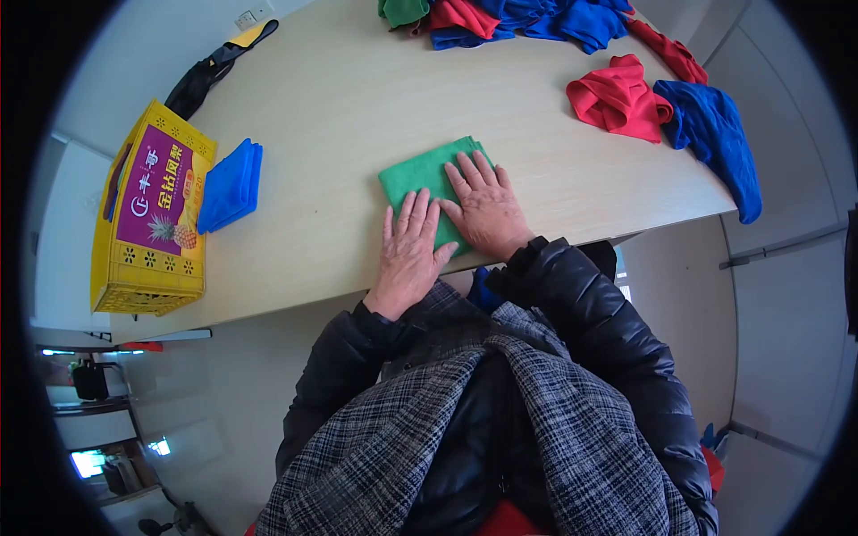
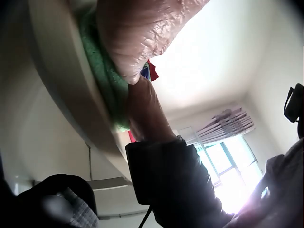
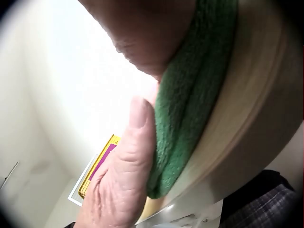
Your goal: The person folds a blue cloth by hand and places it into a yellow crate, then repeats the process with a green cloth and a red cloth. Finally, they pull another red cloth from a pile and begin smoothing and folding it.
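Observation:
A green cloth [image 1: 413, 171], folded into a flat rectangle, lies at the table's front edge. Both hands rest flat on it with straight fingers, the left hand [image 1: 410, 255] on its lower left part and the right hand [image 1: 487, 207] on its right part. From the left wrist view, the left hand [image 2: 142, 35] covers much of the green cloth [image 2: 102, 71], with the right hand [image 2: 148, 111] beyond. The right wrist view shows layered folds of the green cloth [image 3: 178, 123], the left hand [image 3: 121, 175] against its far end and the right hand [image 3: 152, 33] above.
A yellow crate [image 1: 147, 284] stands at the table's left, beside a folded blue cloth [image 1: 231, 186]. Crumpled red cloth [image 1: 617, 96] and blue cloth [image 1: 710, 129] lie at the right. More cloths [image 1: 527, 18] are heaped at the back; a black strap-like item [image 1: 201, 85] lies back left.

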`<state>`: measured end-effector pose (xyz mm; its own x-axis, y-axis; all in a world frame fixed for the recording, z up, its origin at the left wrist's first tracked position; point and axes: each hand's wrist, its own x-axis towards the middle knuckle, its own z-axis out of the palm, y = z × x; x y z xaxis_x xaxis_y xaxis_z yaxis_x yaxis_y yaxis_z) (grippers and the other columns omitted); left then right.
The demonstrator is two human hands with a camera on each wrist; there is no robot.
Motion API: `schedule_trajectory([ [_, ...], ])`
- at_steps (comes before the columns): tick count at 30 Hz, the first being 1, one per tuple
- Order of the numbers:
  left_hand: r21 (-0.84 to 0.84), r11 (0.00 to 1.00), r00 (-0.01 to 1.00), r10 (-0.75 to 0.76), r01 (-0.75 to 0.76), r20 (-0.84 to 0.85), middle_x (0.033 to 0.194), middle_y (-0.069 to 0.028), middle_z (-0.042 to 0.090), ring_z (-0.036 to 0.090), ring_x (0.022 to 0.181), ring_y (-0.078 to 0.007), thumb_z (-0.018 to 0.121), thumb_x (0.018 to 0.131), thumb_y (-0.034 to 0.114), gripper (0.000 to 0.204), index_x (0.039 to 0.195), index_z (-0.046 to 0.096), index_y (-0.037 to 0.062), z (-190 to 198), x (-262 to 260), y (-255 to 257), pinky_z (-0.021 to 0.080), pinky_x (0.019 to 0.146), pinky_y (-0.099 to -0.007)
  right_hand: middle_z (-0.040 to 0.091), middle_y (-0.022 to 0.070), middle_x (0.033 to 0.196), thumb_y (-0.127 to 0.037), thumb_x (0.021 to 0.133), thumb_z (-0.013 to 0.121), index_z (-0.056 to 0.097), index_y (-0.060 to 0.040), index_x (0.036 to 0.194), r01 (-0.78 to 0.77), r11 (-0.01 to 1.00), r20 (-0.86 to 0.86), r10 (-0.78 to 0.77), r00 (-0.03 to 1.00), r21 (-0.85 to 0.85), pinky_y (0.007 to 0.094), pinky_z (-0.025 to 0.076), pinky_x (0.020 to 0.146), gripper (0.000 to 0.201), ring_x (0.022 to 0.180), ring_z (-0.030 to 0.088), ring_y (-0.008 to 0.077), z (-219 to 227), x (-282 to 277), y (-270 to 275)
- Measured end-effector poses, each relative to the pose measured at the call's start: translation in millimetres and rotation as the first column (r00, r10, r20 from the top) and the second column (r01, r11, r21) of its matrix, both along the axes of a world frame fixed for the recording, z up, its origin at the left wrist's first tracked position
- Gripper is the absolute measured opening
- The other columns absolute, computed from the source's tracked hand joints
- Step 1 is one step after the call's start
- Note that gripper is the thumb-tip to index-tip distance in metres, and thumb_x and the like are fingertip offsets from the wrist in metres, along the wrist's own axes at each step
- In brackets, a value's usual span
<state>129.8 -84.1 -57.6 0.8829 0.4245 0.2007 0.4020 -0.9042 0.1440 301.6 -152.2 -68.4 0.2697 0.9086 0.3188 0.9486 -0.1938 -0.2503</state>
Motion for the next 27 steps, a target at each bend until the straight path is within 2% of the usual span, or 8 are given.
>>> schedule_trajectory([
  [3, -0.046, 0.999, 0.999, 0.006, -0.005, 0.034, 0.16, -0.0157, 0.029, 0.023, 0.15, -0.0322, 0.059, 0.095, 0.042, 0.07, 0.15, 0.038, 0.0029, -4, -4, -2, 0.015, 0.12, -0.0563, 0.038, 0.016, 0.156, -0.046, 0.099, 0.049, 0.043, -0.0075, 0.148, 0.003, 1.0, -0.015, -0.003, 1.0, -0.02, 0.0537, 0.025, 0.118, 0.063, 0.147, 0.029, 0.0351, -4, 2, 0],
  [12, -0.029, 0.998, 0.997, -0.047, 0.049, 0.057, 0.161, -0.0157, 0.027, 0.024, 0.15, -0.0323, 0.062, 0.093, 0.039, 0.075, 0.152, 0.034, 0.0033, 10, -16, -14, 0.015, 0.12, -0.0565, 0.037, 0.0176, 0.156, -0.045, 0.098, 0.051, 0.043, -0.008, 0.148, 0.035, 0.999, -0.064, -0.032, 0.997, 0.04, 0.0528, 0.026, 0.118, 0.063, 0.147, 0.029, 0.0373, 1, 1, -20],
  [15, -0.061, 0.993, 0.995, -0.102, 0.101, -0.017, 0.161, -0.0161, 0.025, 0.022, 0.15, -0.0325, 0.063, 0.093, 0.036, 0.077, 0.154, 0.03, 0.0036, 4, -20, -21, 0.015, 0.12, -0.0566, 0.037, 0.0181, 0.155, -0.044, 0.097, 0.052, 0.043, -0.0077, 0.148, 0.009, 1.0, -0.044, -0.009, 0.999, 0.003, 0.0525, 0.027, 0.117, 0.063, 0.146, 0.029, 0.0385, -3, 5, -26],
  [20, -0.066, 0.992, 0.993, -0.1, 0.104, 0.058, 0.157, -0.0192, 0.033, 0.028, 0.147, -0.0338, 0.065, 0.092, 0.031, 0.071, 0.15, 0.038, 0.0014, 9, -26, -21, 0.018, 0.12, -0.0546, 0.038, 0.0188, 0.154, -0.043, 0.097, 0.054, 0.043, -0.0069, 0.147, -0.031, 1.0, -0.032, 0.031, 0.999, -0.005, 0.0515, 0.029, 0.116, 0.062, 0.145, 0.031, 0.0404, -1, 5, -23],
  [23, -0.128, 0.991, 0.951, 0.002, 0.039, 0.308, 0.141, -0.0207, 0.052, 0.05, 0.131, -0.0357, 0.065, 0.093, 0.029, 0.056, 0.138, 0.05, -0.0014, 13, -45, -19, 0.037, 0.111, -0.0487, 0.037, 0.0197, 0.154, -0.042, 0.097, 0.055, 0.043, -0.0059, 0.147, -0.062, 0.998, -0.031, 0.062, 0.998, -0.007, 0.051, 0.03, 0.116, 0.063, 0.144, 0.031, 0.0411, 0, 1, -23],
  [24, -0.124, 0.992, 0.951, 0.027, 0.012, 0.309, 0.141, -0.0207, 0.052, 0.05, 0.131, -0.0357, 0.065, 0.093, 0.029, 0.056, 0.138, 0.05, -0.0014, 13, -55, -20, 0.037, 0.111, -0.0487, 0.037, 0.0201, 0.154, -0.042, 0.097, 0.055, 0.043, -0.0054, 0.147, -0.074, 0.997, -0.031, 0.073, 0.997, -0.007, 0.0507, 0.03, 0.116, 0.063, 0.144, 0.031, 0.0415, 2, 0, -21],
  [25, -0.302, 0.949, 0.939, 0.186, -0.095, 0.289, 0.135, -0.0201, 0.056, 0.055, 0.124, -0.0338, 0.065, 0.094, 0.029, 0.052, 0.134, 0.053, -0.002, 12, -68, -24, 0.041, 0.106, -0.046, 0.037, 0.0201, 0.154, -0.042, 0.097, 0.055, 0.043, -0.0054, 0.147, -0.108, 0.994, -0.029, 0.108, 0.994, 0.0, 0.0507, 0.03, 0.116, 0.063, 0.144, 0.031, 0.0415, 3, -2, -20],
  [27, -0.613, 0.735, 0.851, 0.491, -0.29, 0.186, 0.121, -0.0188, 0.064, 0.065, 0.109, -0.0301, 0.064, 0.095, 0.029, 0.044, 0.124, 0.058, -0.0032, 11, -99, -33, 0.05, 0.095, -0.0405, 0.037, 0.0209, 0.154, -0.041, 0.097, 0.055, 0.042, -0.0044, 0.147, -0.193, 0.981, -0.045, 0.192, 0.98, -0.022, 0.0507, 0.03, 0.116, 0.063, 0.144, 0.03, 0.0425, 7, -13, -19],
])
